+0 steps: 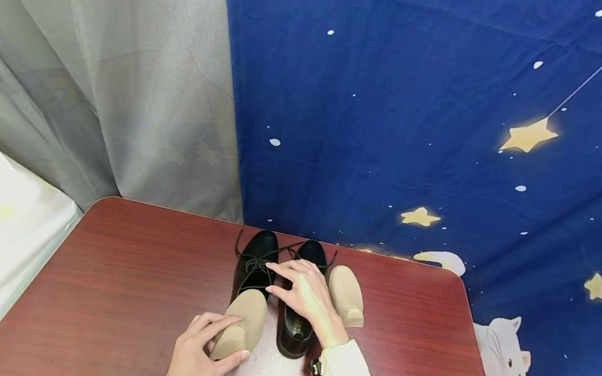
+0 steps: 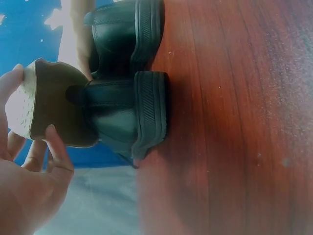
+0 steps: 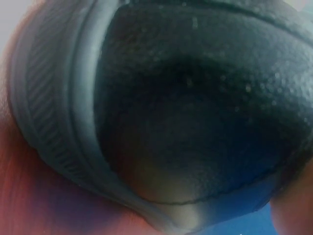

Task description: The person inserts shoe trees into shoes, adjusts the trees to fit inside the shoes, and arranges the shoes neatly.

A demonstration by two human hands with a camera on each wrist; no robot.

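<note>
Two black lace-up shoes stand side by side, toes away from me: the left shoe (image 1: 260, 250) and the right shoe (image 1: 294, 335). My left hand (image 1: 200, 350) grips a beige insole (image 1: 248, 319) by its thick heel end, thumb on one side and fingers on the other. The insole's front end lies at the left shoe's opening; in the left wrist view the insole (image 2: 58, 105) stands tilted above the shoe's heel. My right hand (image 1: 307, 288) reaches across the right shoe and holds the left shoe near its laces with thumb and forefinger.
A second beige insole (image 1: 346, 287) lies on the table right of the shoes. The reddish-brown wooden table (image 1: 138, 281) ends just beyond the toes, against a blue star-patterned curtain (image 1: 378, 128) and a grey curtain (image 1: 146, 95).
</note>
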